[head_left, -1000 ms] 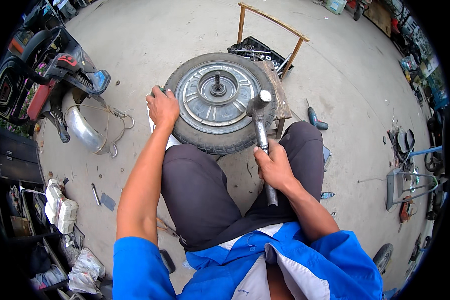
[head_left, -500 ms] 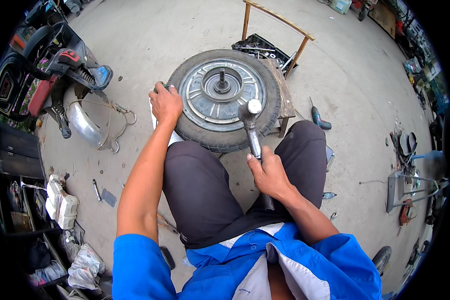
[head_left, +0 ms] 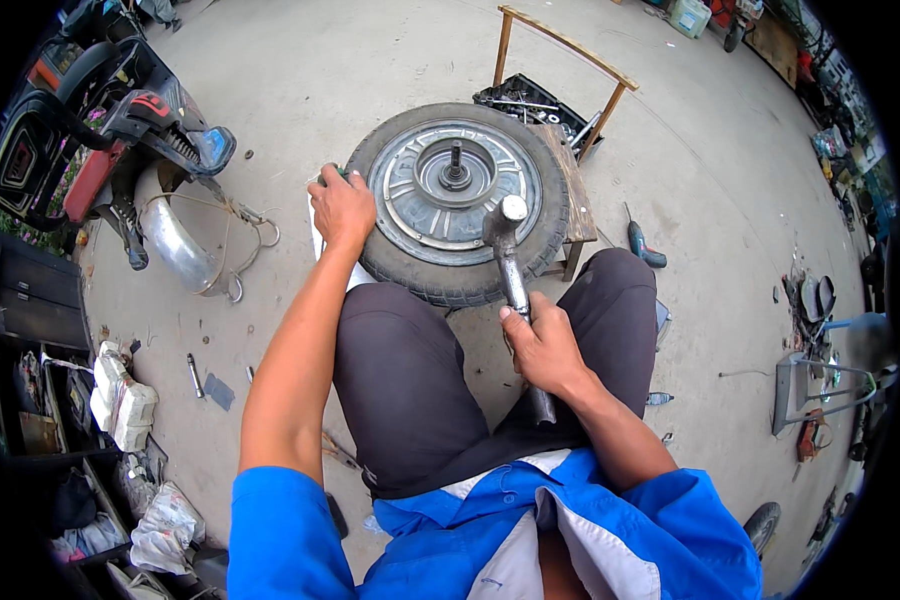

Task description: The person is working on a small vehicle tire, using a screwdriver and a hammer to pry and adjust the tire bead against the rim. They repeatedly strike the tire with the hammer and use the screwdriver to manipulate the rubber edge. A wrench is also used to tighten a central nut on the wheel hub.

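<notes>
A wheel [head_left: 438, 270] with a black tyre and a grey metal hub [head_left: 455, 222] lies flat in front of my knees, its threaded axle [head_left: 456, 160] pointing up. My right hand [head_left: 546, 345] is closed round the handle of a hammer [head_left: 511, 255], whose head is raised over the near right part of the tyre. At the tyre's left edge, my left hand [head_left: 344, 208] has its fingers curled round something small. Only a bit of green [head_left: 342, 172] shows by those fingertips; the rest is hidden by the hand.
Under the wheel's right side stands a wooden stool [head_left: 572, 200], with a black crate of tools [head_left: 515, 95] behind it. A drill [head_left: 645, 245] lies on the floor to the right. To the left are a curved metal fender [head_left: 182, 240], a socket tool [head_left: 195, 375] and dark shelving [head_left: 45, 465].
The whole view has shifted slightly to the right. Both hands keep nearly the same places at the wheel, and the hammer is still held up.
</notes>
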